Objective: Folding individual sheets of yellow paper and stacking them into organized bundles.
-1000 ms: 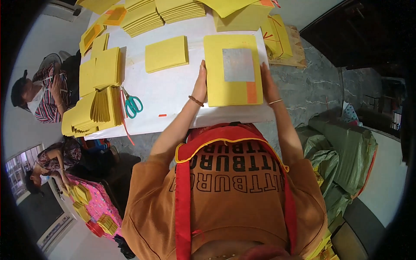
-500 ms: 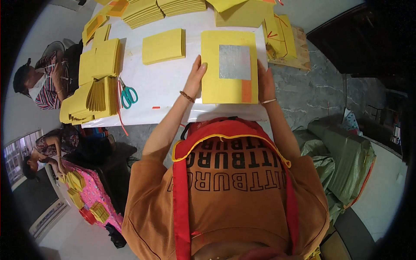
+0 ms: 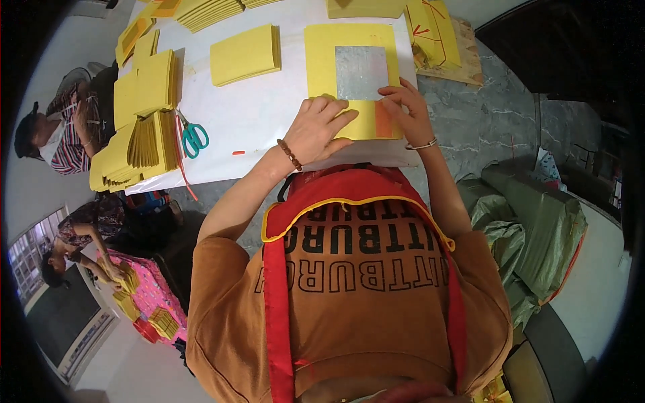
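Note:
A yellow paper sheet (image 3: 319, 60) with a silver square (image 3: 359, 70) and an orange strip (image 3: 384, 121) lies before me at the table's near right; whether more sheets lie under it I cannot tell. My left hand (image 3: 319, 127) rests on its near left part, fingers spread and thumb stretched along the near edge. Over the near right part is my right hand (image 3: 408, 111), fingers apart and bent, close to the silver square's lower corner and the orange strip. Left of the sheet lies a small stack of folded yellow paper (image 3: 245, 55).
Teal-handled scissors (image 3: 195, 140) lie beside yellow stacks (image 3: 151, 84) on the white table (image 3: 262, 114). More stacks (image 3: 208, 10) line the far edge. A tied yellow bundle (image 3: 433, 37) rests on wood at right. Two people (image 3: 70, 124) sit or bend at left. Green wrapped bales (image 3: 531, 208) stand right.
Both hands have moved from the sheet's side edges onto its near part. The left fingers now lie across the paper; the right fingers have bent inward. The whole view has shifted slightly.

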{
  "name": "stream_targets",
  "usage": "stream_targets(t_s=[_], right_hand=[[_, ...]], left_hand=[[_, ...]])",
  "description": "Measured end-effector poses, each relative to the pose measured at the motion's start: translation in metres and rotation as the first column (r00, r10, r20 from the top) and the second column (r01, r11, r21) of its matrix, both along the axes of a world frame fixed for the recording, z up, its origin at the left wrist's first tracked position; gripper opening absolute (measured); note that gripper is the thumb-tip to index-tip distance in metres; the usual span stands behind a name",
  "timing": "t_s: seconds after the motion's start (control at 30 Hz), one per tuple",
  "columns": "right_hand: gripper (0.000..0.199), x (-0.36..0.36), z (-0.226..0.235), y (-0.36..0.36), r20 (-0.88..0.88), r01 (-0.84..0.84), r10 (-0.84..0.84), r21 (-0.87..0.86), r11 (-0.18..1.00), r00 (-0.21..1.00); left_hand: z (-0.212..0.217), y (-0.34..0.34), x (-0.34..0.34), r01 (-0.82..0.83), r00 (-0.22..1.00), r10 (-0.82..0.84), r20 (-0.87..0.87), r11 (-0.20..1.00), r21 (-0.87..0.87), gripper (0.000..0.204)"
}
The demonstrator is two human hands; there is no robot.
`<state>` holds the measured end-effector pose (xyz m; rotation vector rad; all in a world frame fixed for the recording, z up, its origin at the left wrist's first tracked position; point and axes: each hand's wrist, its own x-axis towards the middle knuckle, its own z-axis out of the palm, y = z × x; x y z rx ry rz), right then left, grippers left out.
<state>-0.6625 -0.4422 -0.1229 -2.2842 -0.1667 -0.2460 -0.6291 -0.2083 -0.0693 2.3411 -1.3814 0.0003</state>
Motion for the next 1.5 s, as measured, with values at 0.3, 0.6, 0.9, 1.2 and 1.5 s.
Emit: stream_targets(t_s=[0.3,0.6,0.9,1.2,1.5], right_hand=[[0.023,-0.013,0.009,0.012,-0.060,0.045,-0.009,0.633,0.773,0.998],[0.023,-0.014,0.018,0.015,-0.101,0.187,-0.157,0.499,0.846,0.982],[0.019,-0.006,0.007,0.012,-0.149,0.230,-0.176,0.675,0.701,0.973],[0.015,-0.003,0.022,0.016,0.025,0.160,-0.179,0.340,0.927,0.983],[0.014,-0.001,0.021,0.015,0.041,0.158,-0.181,0.329,0.931,0.983]], left_hand=[[-0.002,0.003,0.012,0.060,0.995,-0.069,-0.077,0.993,-0.105,0.051],[0.004,-0.001,0.005,0.008,1.000,-0.009,-0.024,0.999,-0.044,0.056],[-0.021,0.001,0.009,-0.570,0.760,0.392,-0.519,0.785,-0.243,0.065],[-0.045,-0.010,0.001,-0.681,0.599,0.198,-0.776,0.636,-0.363,0.059],[-0.055,-0.012,-0.003,-0.695,0.632,0.264,-0.729,0.610,-0.382,0.037]])
